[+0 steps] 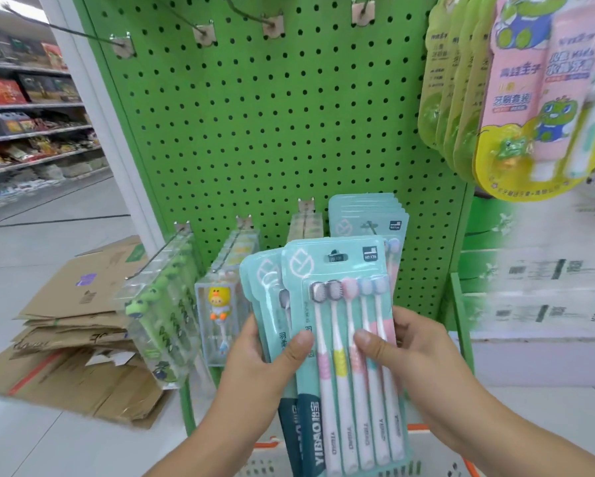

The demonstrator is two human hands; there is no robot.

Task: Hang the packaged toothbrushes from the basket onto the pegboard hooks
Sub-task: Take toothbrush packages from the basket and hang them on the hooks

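- Head view: the front toothbrush pack (349, 356), teal, reads "YIBNO" down its dark lower strip and on each of its five brush handles.
- Left hand (261, 352) grips a fanned stack of these packs, thumb across the front one.
- Right hand (409, 349) pinches the front pack's right edge.
- Packs are held upright before the green pegboard (254, 132), above the basket (426, 466).
- More teal packs (368, 218) hang on a hook just behind.

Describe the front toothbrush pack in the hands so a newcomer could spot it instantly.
Start at the green pegboard; in front of its lower half, the left hand and right hand hold a fanned stack of teal packs. The front toothbrush pack is the one fully visible. Unlike those tucked behind it, it shows all five brushes, two grey-headed, and its hang slot.
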